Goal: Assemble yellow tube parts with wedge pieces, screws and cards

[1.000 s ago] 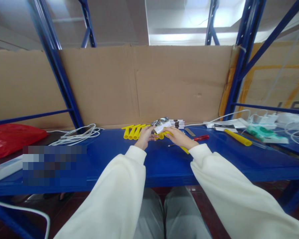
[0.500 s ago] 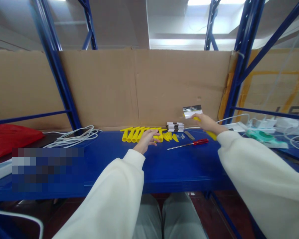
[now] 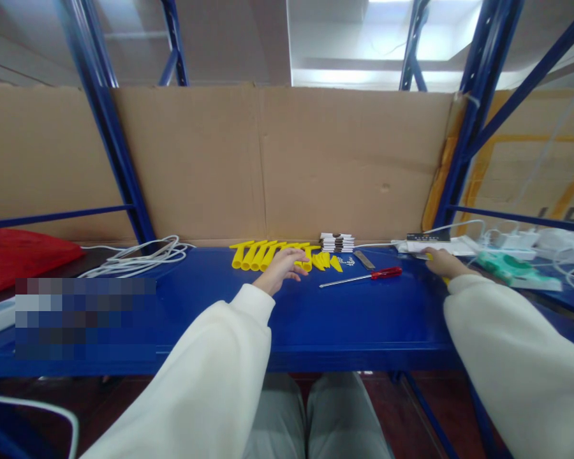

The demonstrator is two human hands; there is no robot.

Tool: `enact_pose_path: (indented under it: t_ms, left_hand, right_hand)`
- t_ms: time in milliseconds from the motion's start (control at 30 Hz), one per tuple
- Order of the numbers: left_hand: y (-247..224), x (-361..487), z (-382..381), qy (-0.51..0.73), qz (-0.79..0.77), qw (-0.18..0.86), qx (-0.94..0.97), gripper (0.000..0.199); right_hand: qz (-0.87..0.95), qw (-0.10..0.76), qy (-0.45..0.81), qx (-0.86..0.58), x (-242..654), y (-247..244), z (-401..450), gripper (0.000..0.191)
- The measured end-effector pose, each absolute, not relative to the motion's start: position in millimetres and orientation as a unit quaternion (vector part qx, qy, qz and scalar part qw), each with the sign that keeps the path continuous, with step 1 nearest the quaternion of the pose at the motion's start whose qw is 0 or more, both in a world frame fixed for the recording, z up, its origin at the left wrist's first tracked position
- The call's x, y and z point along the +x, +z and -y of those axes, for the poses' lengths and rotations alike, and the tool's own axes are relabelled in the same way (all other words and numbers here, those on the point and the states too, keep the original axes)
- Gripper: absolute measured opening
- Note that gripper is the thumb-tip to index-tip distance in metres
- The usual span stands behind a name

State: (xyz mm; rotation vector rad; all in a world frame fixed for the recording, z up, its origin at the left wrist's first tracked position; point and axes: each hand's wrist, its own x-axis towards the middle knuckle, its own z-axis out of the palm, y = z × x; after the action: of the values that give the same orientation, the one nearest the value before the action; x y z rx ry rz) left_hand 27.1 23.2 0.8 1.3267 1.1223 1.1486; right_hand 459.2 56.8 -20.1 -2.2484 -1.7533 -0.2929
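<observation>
Several yellow plastic tubes (image 3: pixel 254 256) could roll if the open, empty-looking left hand (image 3: pixel 281 269) brushed them, while the right hand (image 3: pixel 442 261), gripping a partly hidden yellow plastic piece (image 3: pixel 446 280), could drag the adjacent black-and-white card (image 3: pixel 428 245).

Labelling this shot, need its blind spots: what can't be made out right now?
All head view:
Yellow piece at the right hand: mostly covered by the hand, grip unclear.
Yellow tubes: some blocked by the left hand, no sure count.
Black-and-white card: print too small.
Red bag: cut off by left edge.
Blue table: left part pixelated.
</observation>
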Motion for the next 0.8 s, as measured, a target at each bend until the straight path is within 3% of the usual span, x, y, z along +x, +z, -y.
enact_pose_path:
  t_ms: [167, 400, 633, 800]
  left_hand:
    - [-2.1, 26.3, -25.7, 0.472, -0.458, 0.506, 0.558, 0.016]
    - [-2.1, 27.0, -24.6, 0.466, -0.455, 0.506, 0.566, 0.017]
    - [-3.2, 26.2, -24.3, 0.471, -0.449, 0.505, 0.568, 0.014]
    - [-1.0, 27.1, -21.9, 0.464, -0.459, 0.508, 0.562, 0.015]
  right_hand:
    - [0.583, 0.04, -0.056, -0.81, 444.2, -20.9, -56.8, 0.052]
    - [0.575, 0.022, -0.146, -0.804, 430.1, -30.0, -53.7, 0.042]
    - [0.543, 0.122, -0.223, -0.801, 437.2, -39.1, -55.2, 0.039]
    - [0.474, 0.152, -0.177, -0.849, 449.9, -40.7, -54.4, 0.036]
